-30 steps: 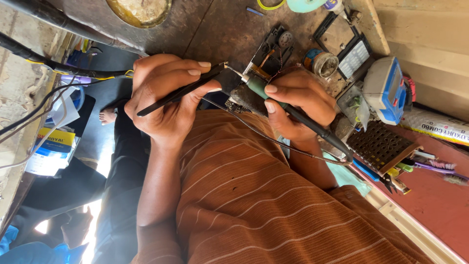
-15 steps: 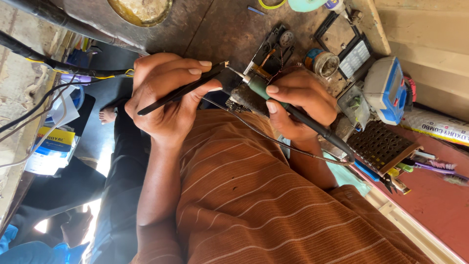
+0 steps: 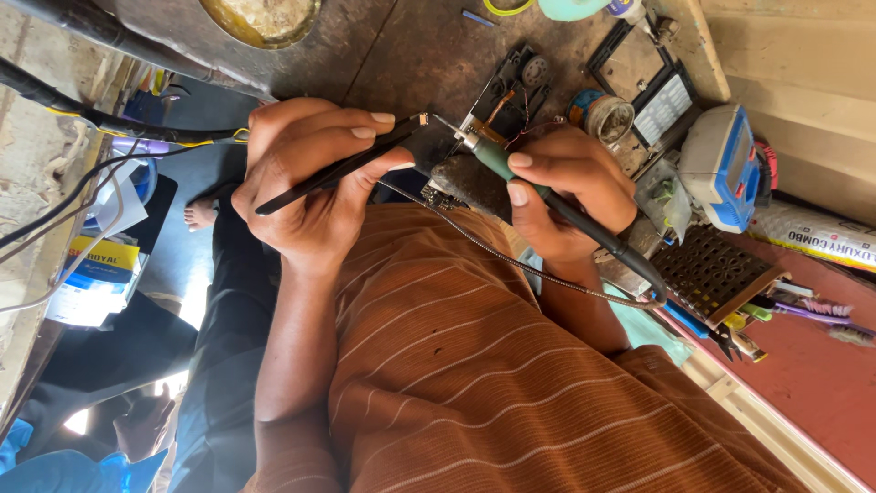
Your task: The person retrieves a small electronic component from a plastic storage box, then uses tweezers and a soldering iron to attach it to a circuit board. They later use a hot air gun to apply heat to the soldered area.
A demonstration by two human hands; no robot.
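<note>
My left hand (image 3: 315,173) grips black tweezers (image 3: 338,169), and their tip pinches a tiny part (image 3: 422,119) above the dark worktable (image 3: 401,46). My right hand (image 3: 570,187) holds a soldering iron (image 3: 497,160) by its green grip. The iron's metal tip reaches left, almost touching the tweezers' tip. A small dark board (image 3: 456,183) lies just under both tips, partly hidden by my fingers. An opened black device frame (image 3: 506,91) with wires lies beyond it. A thin braided wire (image 3: 520,265) trails over my brown striped shirt.
A round tin (image 3: 602,114), a blue-and-white device (image 3: 725,164) and a black grille (image 3: 712,269) crowd the right side. A metal bowl (image 3: 260,18) sits at the top. Black cables (image 3: 91,117) run along the left edge. A bare foot (image 3: 201,215) and another person (image 3: 55,456) are below left.
Both hands have hardly moved. The iron's tip stays close to the tweezers' tip.
</note>
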